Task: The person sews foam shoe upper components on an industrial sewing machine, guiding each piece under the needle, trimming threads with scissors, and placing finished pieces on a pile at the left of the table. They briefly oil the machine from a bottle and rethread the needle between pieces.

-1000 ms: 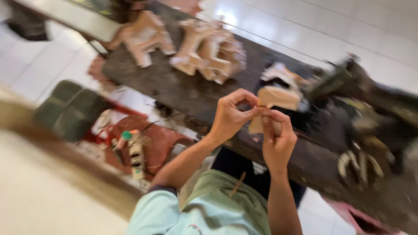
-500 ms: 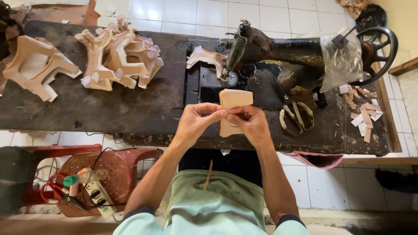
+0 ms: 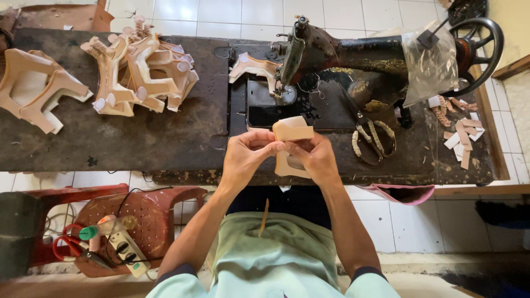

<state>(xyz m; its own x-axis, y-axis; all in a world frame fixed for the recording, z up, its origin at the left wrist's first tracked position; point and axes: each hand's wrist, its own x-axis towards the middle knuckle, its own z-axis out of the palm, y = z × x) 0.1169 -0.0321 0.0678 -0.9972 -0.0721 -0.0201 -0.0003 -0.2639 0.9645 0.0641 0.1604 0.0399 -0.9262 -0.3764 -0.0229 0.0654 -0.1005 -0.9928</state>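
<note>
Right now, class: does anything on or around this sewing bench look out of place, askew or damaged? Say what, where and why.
Mild oddities only. Small tan scraps lie scattered loose at the right end of the worn table. A clear plastic bag drapes over the sewing machine by its handwheel. Both hands, left hand and right hand, hold a tan leather piece.

Open tabletop (image 3: 154,138) lying free w/ room left of hands; sewing machine (image 3: 342,55) & scissors (image 3: 372,138) blocking ahead & right, cut pieces (image 3: 141,69) crowding far left.
</note>
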